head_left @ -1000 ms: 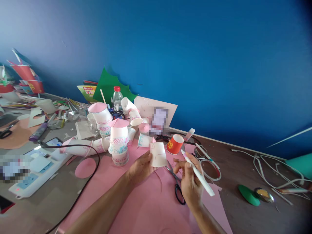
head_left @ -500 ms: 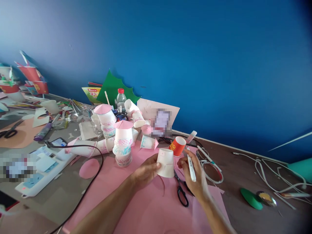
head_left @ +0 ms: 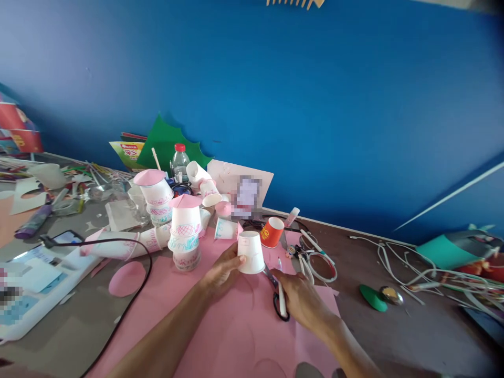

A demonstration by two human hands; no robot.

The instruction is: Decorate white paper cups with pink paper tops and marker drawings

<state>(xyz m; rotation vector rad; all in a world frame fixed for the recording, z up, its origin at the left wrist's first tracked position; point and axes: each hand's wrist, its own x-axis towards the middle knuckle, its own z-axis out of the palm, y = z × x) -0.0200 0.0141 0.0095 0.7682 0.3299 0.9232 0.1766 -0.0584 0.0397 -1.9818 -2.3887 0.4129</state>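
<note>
Clearly, left fingers (head_left: 238, 261) hold a white cup (head_left: 251, 252); whether right fingers (head_left: 285, 280) grip the marker (head_left: 282, 300) is unclear.

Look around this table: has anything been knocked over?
Possibly: a pink-patterned white paper-cup stack lies on its side, odd beside two upright white paper-cup towers with pink roofs. A green-marked white paper cup with a pink cone also lies sideways, beyond the left hand.
</note>
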